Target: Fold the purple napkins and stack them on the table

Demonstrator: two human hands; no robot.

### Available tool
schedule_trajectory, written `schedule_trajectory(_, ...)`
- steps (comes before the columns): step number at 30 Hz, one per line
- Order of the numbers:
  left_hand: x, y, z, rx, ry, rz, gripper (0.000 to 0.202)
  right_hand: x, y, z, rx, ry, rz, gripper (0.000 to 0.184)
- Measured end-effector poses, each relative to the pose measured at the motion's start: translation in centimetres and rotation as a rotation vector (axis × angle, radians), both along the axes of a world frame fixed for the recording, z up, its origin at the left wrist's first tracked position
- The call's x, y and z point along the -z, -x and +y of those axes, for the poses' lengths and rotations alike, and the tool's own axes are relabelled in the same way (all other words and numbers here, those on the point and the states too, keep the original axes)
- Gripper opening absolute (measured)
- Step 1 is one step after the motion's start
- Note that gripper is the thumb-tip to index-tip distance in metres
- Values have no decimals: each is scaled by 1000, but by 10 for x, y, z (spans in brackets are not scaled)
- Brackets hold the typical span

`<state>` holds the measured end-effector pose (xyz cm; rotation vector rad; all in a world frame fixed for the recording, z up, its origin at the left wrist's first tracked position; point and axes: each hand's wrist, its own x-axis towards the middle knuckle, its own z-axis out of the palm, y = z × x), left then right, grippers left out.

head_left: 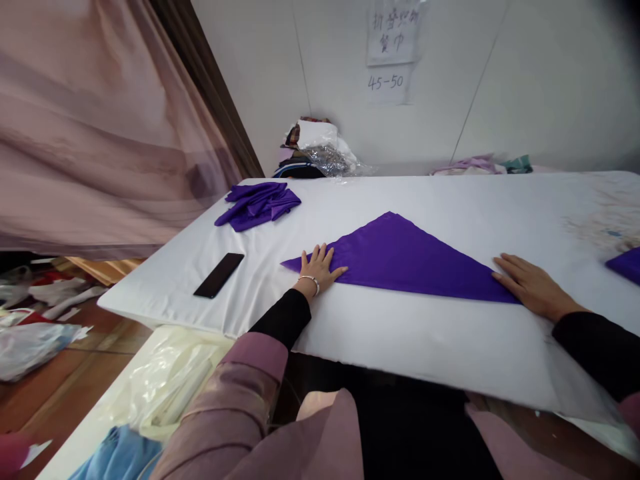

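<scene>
A purple cloth napkin [400, 257] lies flat on the white-covered table [400, 333], folded into a wide triangle. Its peak points to the far side and its long edge runs along my side. My left hand [319, 268], fingers spread, presses flat on the napkin near its left corner. At the right corner my right hand [533, 283] rests with fingers stretched out, its fingertips touching the cloth's edge and partly covering that corner. Neither hand grips anything.
Crumpled purple cloth [259, 205] lies at the back left, with a black phone [219, 275] nearer me. Another purple piece [626, 265] shows at the right edge. Behind the table stands a pile of fabrics [315, 150]. A pink curtain [110, 120] hangs at left.
</scene>
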<state>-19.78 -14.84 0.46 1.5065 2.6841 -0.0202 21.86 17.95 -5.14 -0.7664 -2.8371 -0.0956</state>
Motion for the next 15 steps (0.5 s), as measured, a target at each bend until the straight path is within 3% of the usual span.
schedule_trajectory(7, 1, 30, -17, -47, -1, 16, 83, 6, -3, 5, -9, 21, 13, 71)
schedule_trajectory(15, 0, 74, -35, -227, 17, -28, 79, 6, -4, 7, 3, 35, 38, 73)
